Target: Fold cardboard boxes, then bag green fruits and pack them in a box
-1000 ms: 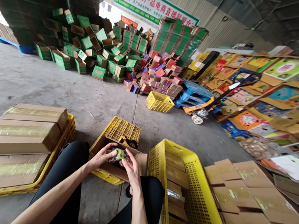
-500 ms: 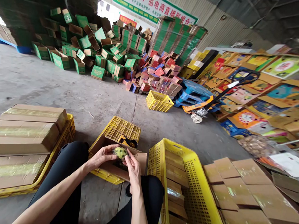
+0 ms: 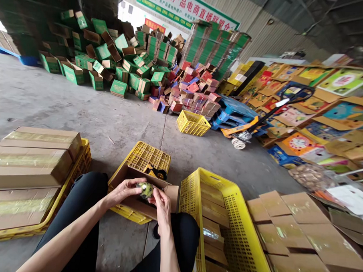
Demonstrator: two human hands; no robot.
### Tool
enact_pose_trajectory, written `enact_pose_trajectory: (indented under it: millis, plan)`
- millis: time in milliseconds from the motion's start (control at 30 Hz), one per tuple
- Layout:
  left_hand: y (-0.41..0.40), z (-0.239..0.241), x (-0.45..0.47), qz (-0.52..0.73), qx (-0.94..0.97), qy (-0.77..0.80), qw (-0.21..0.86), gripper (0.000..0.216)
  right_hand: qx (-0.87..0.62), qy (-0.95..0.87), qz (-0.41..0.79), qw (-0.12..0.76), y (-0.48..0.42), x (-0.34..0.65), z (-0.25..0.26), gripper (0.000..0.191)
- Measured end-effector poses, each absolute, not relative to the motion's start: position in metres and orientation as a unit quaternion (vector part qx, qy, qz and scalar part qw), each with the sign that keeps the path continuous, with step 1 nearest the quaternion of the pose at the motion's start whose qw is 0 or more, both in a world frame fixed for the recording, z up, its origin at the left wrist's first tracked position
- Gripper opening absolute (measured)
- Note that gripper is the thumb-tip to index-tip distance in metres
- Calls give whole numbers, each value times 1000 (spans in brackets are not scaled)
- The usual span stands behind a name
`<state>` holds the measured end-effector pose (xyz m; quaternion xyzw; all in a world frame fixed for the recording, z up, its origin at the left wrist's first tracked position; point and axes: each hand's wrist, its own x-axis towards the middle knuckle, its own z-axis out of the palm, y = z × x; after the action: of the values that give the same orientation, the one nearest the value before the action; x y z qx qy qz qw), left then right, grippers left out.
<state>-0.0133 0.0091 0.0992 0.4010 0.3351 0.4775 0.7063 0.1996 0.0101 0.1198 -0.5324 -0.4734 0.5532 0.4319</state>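
Observation:
Both my hands hold a small round green-yellow object in clear wrap [image 3: 146,189] over an open brown cardboard box [image 3: 136,204]. My left hand [image 3: 123,191] cups it from the left with curled fingers. My right hand [image 3: 161,203] pinches it from the right. The box rests on an upturned yellow plastic crate [image 3: 147,156], where a black and yellow tape dispenser [image 3: 157,173] lies just behind the box. My knees in black trousers flank the crate.
A yellow crate [image 3: 81,163] at left carries sealed brown cartons [image 3: 30,161]. Another yellow crate [image 3: 226,218] at right holds flat cardboard; folded cartons [image 3: 300,237] lie beside it. Piles of green [image 3: 112,61] and red boxes [image 3: 192,92], a pallet jack [image 3: 247,133] and a third crate [image 3: 193,123] stand farther off.
The wrapped object has turned slightly in my fingers and my right hand has shifted closer onto it. Nothing else has moved.

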Motion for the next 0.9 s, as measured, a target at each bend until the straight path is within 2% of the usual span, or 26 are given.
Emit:
enact_pose_trajectory:
  millis: [100,333,467,667,900]
  plan:
    - [10,99,-12,469,414,328,708,75,-544,-456,556,433,12,199,116,68]
    - [12,97,-13,489,415,368,674,57,-500,-480,590,415,13,200,118,68]
    - [11,98,-15,489,417,399,654,54,-428,-498,611,443,7,197,121,84]
    - [8,102,-15,480,404,414,660,59,-452,-508,596,427,10,195,118,63]
    - [9,102,-11,493,369,364,699,74,-494,-473,578,445,15,197,110,70]
